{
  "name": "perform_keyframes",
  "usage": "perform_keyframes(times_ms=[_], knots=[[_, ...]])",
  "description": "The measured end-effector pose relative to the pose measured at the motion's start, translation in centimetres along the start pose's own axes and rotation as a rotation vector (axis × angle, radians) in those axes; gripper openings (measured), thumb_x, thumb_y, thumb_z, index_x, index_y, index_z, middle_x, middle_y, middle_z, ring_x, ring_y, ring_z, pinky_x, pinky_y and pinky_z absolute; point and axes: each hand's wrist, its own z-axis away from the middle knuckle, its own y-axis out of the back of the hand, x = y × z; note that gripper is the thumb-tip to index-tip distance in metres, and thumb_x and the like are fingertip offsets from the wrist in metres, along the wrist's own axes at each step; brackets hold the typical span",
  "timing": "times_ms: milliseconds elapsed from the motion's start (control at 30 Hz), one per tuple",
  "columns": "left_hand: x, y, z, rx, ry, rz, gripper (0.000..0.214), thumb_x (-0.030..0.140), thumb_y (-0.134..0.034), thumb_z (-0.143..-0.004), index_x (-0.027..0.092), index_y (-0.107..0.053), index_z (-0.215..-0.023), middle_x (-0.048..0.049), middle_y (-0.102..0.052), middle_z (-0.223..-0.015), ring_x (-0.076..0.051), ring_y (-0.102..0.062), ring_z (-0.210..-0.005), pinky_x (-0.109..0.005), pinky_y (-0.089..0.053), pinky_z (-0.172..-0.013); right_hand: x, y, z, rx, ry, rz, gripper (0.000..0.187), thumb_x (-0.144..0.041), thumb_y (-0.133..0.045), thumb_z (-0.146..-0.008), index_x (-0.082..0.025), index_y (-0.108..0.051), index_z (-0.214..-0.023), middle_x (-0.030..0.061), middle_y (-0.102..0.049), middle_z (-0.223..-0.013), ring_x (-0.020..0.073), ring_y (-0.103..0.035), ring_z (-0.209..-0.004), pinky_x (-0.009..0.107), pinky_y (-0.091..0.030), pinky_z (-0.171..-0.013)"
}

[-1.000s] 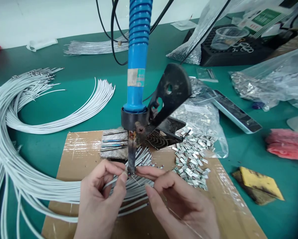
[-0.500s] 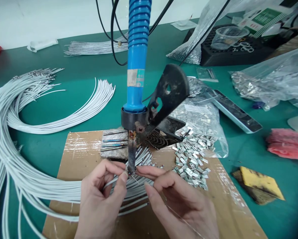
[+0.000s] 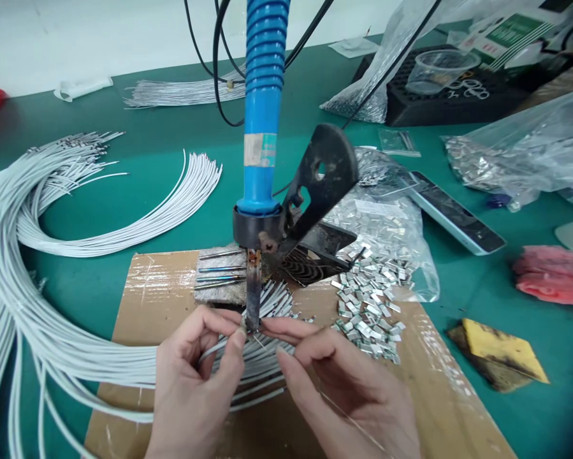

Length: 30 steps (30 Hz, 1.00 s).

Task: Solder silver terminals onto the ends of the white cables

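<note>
A soldering iron with a blue handle hangs upright in a black clamp, its dark tip pointing down between my hands. My left hand pinches a white cable with its end close to the tip; the exact joint is hidden by my fingertips. From the other side, my right hand holds a thin solder wire that runs back under the palm. Its fingertips are right beside the iron's tip. Below both hands, a large bundle of white cables sweeps across the cardboard.
Cardboard covers the front of the green table. Small metal pieces spill from a clear bag. A phone and a stained yellow sponge lie to the right. More cables curve at left.
The view shifts very slightly. Both hands stay at the iron's tip, with the right thumb moving a little to the left.
</note>
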Motion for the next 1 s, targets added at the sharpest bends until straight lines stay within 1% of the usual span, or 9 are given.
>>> perform_keyframes(times_ms=[100, 200, 333, 433, 533, 700, 800, 1000], knots=[[0.0, -0.03, -0.09, 0.005, 0.004, 0.0, 0.015, 0.019, -0.075, -0.086, 0.021, -0.072, -0.071, -0.0027, -0.073, -0.083, -0.015, -0.065, -0.071, -0.015, -0.041, -0.048, 0.01, 0.01, 0.02, -0.004, -0.005, 0.003, 0.021, -0.025, -0.077, -0.083, -0.024, -0.066, -0.065, 0.0054, -0.083, -0.104, 0.0192, -0.08, -0.089, 0.023, -0.061, -0.083], [-0.03, -0.01, -0.19, -0.006, 0.018, 0.012, 0.015, 0.018, -0.074, -0.086, 0.02, -0.071, -0.071, -0.0026, -0.073, -0.083, -0.014, -0.065, -0.07, -0.015, -0.042, -0.05, 0.07, -0.01, -0.02, -0.007, -0.015, 0.021, 0.023, -0.026, -0.076, -0.084, -0.024, -0.065, -0.064, 0.0046, -0.083, -0.103, 0.0185, -0.08, -0.09, 0.023, -0.06, -0.086], [-0.16, 0.04, -0.25, -0.027, 0.017, 0.019, 0.015, 0.018, -0.072, -0.088, 0.021, -0.071, -0.073, -0.0022, -0.072, -0.085, -0.014, -0.064, -0.069, -0.016, -0.046, -0.053, 0.18, 0.04, -0.07, -0.01, -0.009, 0.013, 0.024, -0.027, -0.076, -0.085, -0.024, -0.065, -0.064, 0.006, -0.083, -0.104, 0.0203, -0.08, -0.092, 0.025, -0.062, -0.086], [-0.17, 0.05, -0.14, -0.036, 0.016, 0.011, 0.016, 0.018, -0.071, -0.089, 0.021, -0.071, -0.073, -0.0019, -0.072, -0.085, -0.013, -0.062, -0.067, -0.016, -0.043, -0.051, 0.24, 0.11, -0.03, -0.009, -0.011, 0.007, 0.024, -0.028, -0.078, -0.084, -0.024, -0.066, -0.065, 0.0073, -0.083, -0.104, 0.0216, -0.08, -0.091, 0.026, -0.062, -0.085], [-0.07, -0.01, 0.02, -0.032, 0.026, 0.002, 0.016, 0.018, -0.072, -0.088, 0.021, -0.071, -0.073, -0.0021, -0.071, -0.085, -0.013, -0.063, -0.071, -0.015, -0.041, -0.05, 0.31, 0.19, 0.0, 0.001, -0.004, 0.022, 0.025, -0.03, -0.079, -0.084, -0.023, -0.066, -0.064, 0.0084, -0.083, -0.104, 0.0228, -0.081, -0.09, 0.028, -0.063, -0.086], [-0.1, -0.1, 0.1, -0.014, 0.026, 0.003, 0.018, 0.021, -0.072, -0.089, 0.021, -0.071, -0.071, -0.0026, -0.071, -0.086, -0.015, -0.065, -0.075, -0.015, -0.037, -0.046, 0.56, 0.37, -0.21, -0.01, 0.051, 0.041, 0.023, -0.027, -0.078, -0.085, -0.023, -0.067, -0.065, 0.0059, -0.084, -0.101, 0.0209, -0.081, -0.088, 0.025, -0.063, -0.084], [-0.26, -0.06, 0.03, -0.018, 0.008, 0.001, 0.017, 0.021, -0.073, -0.088, 0.021, -0.072, -0.072, -0.0034, -0.072, -0.086, -0.016, -0.066, -0.077, -0.015, -0.036, -0.045, 0.67, 0.37, -0.31, -0.032, 0.093, 0.063, 0.022, -0.026, -0.077, -0.086, -0.023, -0.068, -0.066, 0.0064, -0.084, -0.101, 0.0211, -0.081, -0.088, 0.025, -0.063, -0.082], [0.03, -0.04, 0.01, 0.011, 0.014, 0.0, 0.014, 0.018, -0.075, -0.085, 0.021, -0.072, -0.071, -0.0037, -0.073, -0.087, -0.016, -0.067, -0.076, -0.015, -0.036, -0.045, 0.54, 0.04, -0.12, 0.008, 0.066, 0.039, 0.022, -0.027, -0.077, -0.085, -0.024, -0.067, -0.065, 0.005, -0.084, -0.1, 0.0196, -0.081, -0.086, 0.025, -0.062, -0.083]])
